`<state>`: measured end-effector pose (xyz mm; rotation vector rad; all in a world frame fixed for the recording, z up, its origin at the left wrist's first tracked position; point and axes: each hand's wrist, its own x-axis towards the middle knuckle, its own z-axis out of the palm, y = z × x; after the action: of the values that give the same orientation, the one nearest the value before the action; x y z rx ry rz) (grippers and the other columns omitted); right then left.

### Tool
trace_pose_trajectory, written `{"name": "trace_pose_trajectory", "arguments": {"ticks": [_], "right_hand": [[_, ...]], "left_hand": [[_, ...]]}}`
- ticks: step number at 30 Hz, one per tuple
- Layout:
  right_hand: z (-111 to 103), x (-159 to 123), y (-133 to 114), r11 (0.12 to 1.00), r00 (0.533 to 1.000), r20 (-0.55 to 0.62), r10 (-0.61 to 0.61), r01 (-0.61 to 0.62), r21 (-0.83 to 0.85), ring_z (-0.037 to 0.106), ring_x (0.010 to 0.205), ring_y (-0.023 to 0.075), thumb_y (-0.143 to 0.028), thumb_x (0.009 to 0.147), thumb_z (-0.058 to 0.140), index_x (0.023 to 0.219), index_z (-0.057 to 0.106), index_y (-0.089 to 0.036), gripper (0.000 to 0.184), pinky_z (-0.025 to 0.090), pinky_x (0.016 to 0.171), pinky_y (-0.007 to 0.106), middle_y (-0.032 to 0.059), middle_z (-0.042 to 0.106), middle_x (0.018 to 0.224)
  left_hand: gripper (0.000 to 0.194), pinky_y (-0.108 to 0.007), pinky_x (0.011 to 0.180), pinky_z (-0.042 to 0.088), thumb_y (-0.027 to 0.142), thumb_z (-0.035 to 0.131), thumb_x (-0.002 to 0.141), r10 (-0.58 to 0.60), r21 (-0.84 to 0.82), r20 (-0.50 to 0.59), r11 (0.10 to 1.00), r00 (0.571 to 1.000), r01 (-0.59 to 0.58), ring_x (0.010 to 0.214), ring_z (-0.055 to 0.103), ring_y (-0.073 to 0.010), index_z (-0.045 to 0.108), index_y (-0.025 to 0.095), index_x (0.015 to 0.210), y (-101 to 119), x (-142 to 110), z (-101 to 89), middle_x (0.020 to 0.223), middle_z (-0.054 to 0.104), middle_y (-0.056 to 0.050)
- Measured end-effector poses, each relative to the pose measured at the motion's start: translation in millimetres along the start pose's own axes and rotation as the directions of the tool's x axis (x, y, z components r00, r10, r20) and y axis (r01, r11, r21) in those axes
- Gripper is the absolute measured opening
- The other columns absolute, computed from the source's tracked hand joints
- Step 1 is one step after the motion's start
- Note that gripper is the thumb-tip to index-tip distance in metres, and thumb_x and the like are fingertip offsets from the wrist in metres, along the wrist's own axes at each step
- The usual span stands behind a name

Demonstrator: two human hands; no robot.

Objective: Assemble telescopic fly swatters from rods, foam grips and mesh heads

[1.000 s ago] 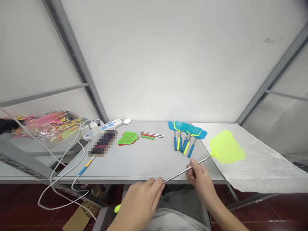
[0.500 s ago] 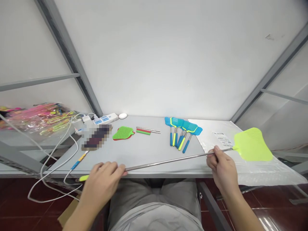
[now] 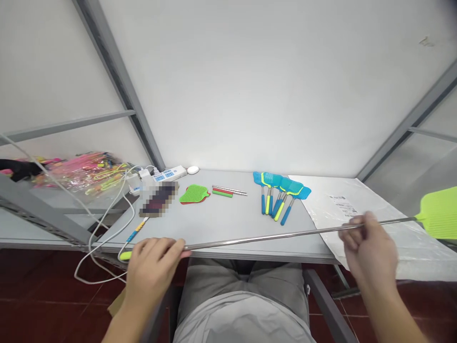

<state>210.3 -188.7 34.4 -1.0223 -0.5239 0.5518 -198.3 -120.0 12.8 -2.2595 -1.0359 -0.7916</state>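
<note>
A fly swatter (image 3: 264,237) with a long metal rod stretches across the front of the table in both hands. Its yellow-green handle sticks out from under my left hand (image 3: 154,267), whose fingers are wrapped round it. My right hand (image 3: 371,247) pinches the rod not far from the swatter's flat yellow-green head, which runs past the right edge of the view. Behind the rod lie several short fly swatters (image 3: 276,190) with blue and yellow-green handles. Further left are a green swatter head (image 3: 194,194) on a red one, and green and red handles (image 3: 223,193) beside thin metal rods.
A white plastic mailer bag (image 3: 321,200) covers the table's right end. At the left are a power strip (image 3: 171,173), a blurred-out phone-like object (image 3: 159,199), white cables (image 3: 94,238) and clear bags of colourful items (image 3: 89,169). Grey metal posts (image 3: 117,81) stand at the sides.
My right hand has moved right along with the swatter's head, and the rod between my hands is longer. My left hand still grips the handle. The view has turned slightly left.
</note>
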Motion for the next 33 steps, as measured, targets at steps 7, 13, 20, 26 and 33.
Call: {"name": "trace_pose_trajectory", "arguments": {"ticks": [7, 13, 20, 26, 33], "right_hand": [[41.2, -77.7, 64.0, 0.873, 0.679, 0.549, 0.487, -0.354, -0.336, 0.041, 0.042, 0.0112, -0.055, 0.092, 0.045, 0.078, 0.060, -0.017, 0.044, 0.031, 0.045, 0.025, -0.0044, 0.045, 0.046], [38.2, -75.4, 53.1, 0.862, 0.762, 0.502, 0.410, -0.142, -0.487, 0.024, 0.046, 0.0088, -0.053, 0.091, 0.049, 0.053, 0.038, -0.021, 0.051, 0.020, 0.047, 0.026, -0.0064, 0.027, 0.048], [21.5, -69.9, 37.5, 0.818, 0.736, 0.525, 0.428, -0.068, -0.571, 0.022, 0.050, 0.0098, -0.053, 0.091, 0.051, 0.055, 0.030, -0.022, 0.052, 0.017, 0.048, 0.028, -0.0056, 0.025, 0.052], [15.5, -62.8, 44.5, 0.883, 0.791, 0.491, 0.366, -0.128, -0.452, 0.021, 0.050, 0.0102, -0.049, 0.091, 0.053, 0.056, 0.032, -0.022, 0.049, 0.015, 0.048, 0.029, -0.0060, 0.025, 0.052], [9.7, -46.8, 37.3, 0.933, 0.871, 0.393, 0.294, -0.173, -0.315, 0.020, 0.049, 0.0106, -0.045, 0.090, 0.058, 0.053, 0.035, -0.022, 0.049, 0.015, 0.048, 0.030, -0.0063, 0.023, 0.050]], "left_hand": [[0.023, -0.034, 0.072, 0.032, 0.032, 0.044, 0.098, -0.023, -0.178, 0.179, 0.982, 0.984, 0.056, 0.072, 0.052, -0.0188, 0.064, 0.020, 0.093, 64.2, 15.1, 12.5, 0.078, 0.063, -0.004], [0.036, -0.032, 0.063, 0.029, 0.029, 0.040, 0.098, 0.022, -0.153, 0.103, 0.988, 0.994, -0.006, 0.060, 0.046, -0.0165, 0.054, 0.019, 0.066, 46.0, 7.0, 30.0, 0.060, 0.053, -0.001], [0.034, -0.031, 0.059, 0.029, 0.020, 0.039, 0.092, 0.046, -0.068, -0.079, 0.996, 0.996, -0.052, 0.052, 0.042, -0.0145, 0.048, 0.020, 0.060, 14.7, -1.4, 20.9, 0.053, 0.047, 0.001], [0.027, -0.033, 0.065, 0.032, 0.015, 0.041, 0.088, -0.026, -0.002, -0.058, 1.000, 0.998, 0.026, 0.053, 0.044, -0.0148, 0.047, 0.021, 0.062, 4.7, -14.2, 17.1, 0.053, 0.049, 0.002], [0.027, -0.035, 0.071, 0.034, 0.014, 0.039, 0.086, -0.052, 0.126, -0.080, 0.990, 0.995, 0.062, 0.053, 0.047, -0.0155, 0.044, 0.022, 0.061, -19.2, -27.6, 13.5, 0.052, 0.051, 0.001]]}}
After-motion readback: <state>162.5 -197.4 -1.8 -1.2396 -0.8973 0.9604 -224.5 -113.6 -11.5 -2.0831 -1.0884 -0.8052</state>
